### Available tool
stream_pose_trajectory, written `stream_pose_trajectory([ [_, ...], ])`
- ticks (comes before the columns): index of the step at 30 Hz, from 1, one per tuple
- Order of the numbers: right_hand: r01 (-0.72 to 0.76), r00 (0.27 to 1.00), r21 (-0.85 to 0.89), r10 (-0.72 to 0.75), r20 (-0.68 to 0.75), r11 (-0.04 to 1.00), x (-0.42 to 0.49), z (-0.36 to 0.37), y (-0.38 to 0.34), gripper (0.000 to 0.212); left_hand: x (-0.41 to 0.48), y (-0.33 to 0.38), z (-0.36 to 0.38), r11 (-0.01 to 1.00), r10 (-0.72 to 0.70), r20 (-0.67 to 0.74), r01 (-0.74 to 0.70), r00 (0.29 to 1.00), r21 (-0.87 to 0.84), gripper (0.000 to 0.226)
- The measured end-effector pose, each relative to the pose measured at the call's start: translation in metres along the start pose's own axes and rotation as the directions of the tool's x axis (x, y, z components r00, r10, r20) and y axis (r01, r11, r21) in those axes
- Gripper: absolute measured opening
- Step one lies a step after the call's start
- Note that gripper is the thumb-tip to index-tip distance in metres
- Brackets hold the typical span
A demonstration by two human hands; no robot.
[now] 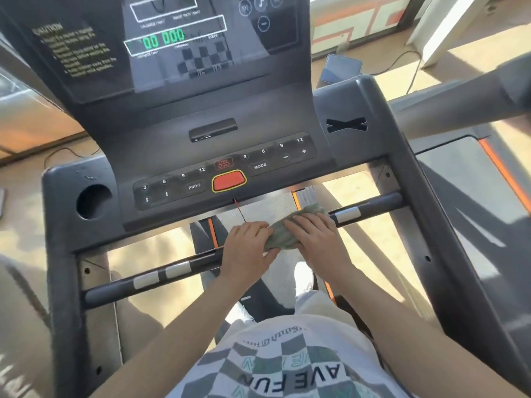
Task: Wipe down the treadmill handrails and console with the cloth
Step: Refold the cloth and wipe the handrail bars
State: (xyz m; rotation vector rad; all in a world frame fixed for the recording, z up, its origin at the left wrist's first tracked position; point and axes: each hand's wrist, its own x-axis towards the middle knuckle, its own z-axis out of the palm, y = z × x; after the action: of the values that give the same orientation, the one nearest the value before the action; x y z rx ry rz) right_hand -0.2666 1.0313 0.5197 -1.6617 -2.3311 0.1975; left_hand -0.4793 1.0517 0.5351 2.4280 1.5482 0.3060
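Observation:
A green cloth (283,235) is wrapped over the middle of the black front handrail bar (149,278), which runs across below the console (201,133). My left hand (248,245) curls around the bar and the cloth's left end. My right hand (314,237) lies over the cloth's right part, fingers curled down onto it and the bar. The part of the bar under both hands is hidden. Silver sensor pads show on the bar at left and right.
The console has a button panel with a red stop key (229,180), a lit display (163,40) and a round cup holder (93,201). Grey side handrails (448,225) run down both sides. A red safety cord (240,211) hangs near my left hand. A phone (340,68) lies beyond the console.

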Motion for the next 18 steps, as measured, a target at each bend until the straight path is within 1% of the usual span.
stream_pose_trajectory([
  [3,-0.064,0.998,-0.007,0.064,-0.017,0.998,-0.005,-0.005,0.017,0.051,0.017,0.017,0.000,0.998,0.023,0.086,-0.018,0.996,-0.057,0.042],
  [6,-0.129,0.991,-0.040,0.128,-0.024,0.991,-0.013,-0.017,0.036,0.056,0.040,0.035,0.002,0.997,0.054,0.154,-0.044,0.987,-0.070,0.039],
  [8,-0.199,0.980,-0.066,0.196,-0.038,0.978,-0.019,-0.022,0.047,0.058,0.056,0.048,0.006,0.990,0.107,0.182,-0.087,0.977,-0.114,0.040],
  [10,-0.294,0.954,-0.067,0.288,-0.083,0.953,-0.026,-0.025,0.056,0.057,0.071,0.062,0.011,0.978,0.158,0.210,-0.124,0.965,-0.166,0.043],
  [14,-0.487,0.850,0.026,0.481,-0.214,0.873,-0.038,-0.031,0.060,0.053,0.096,0.086,0.020,0.956,0.237,0.238,-0.182,0.942,-0.232,0.045],
  [16,-0.559,0.795,0.103,0.568,-0.213,0.822,-0.045,-0.035,0.054,0.055,0.107,0.096,0.023,0.949,0.259,0.254,-0.197,0.932,-0.246,0.045],
  [17,-0.596,0.762,0.165,0.618,-0.193,0.786,-0.050,-0.035,0.052,0.055,0.112,0.101,0.024,0.947,0.266,0.263,-0.200,0.927,-0.253,0.045],
  [18,-0.633,0.715,0.261,0.680,-0.164,0.729,-0.055,-0.034,0.051,0.056,0.117,0.105,0.025,0.944,0.274,0.273,-0.205,0.922,-0.257,0.045],
])
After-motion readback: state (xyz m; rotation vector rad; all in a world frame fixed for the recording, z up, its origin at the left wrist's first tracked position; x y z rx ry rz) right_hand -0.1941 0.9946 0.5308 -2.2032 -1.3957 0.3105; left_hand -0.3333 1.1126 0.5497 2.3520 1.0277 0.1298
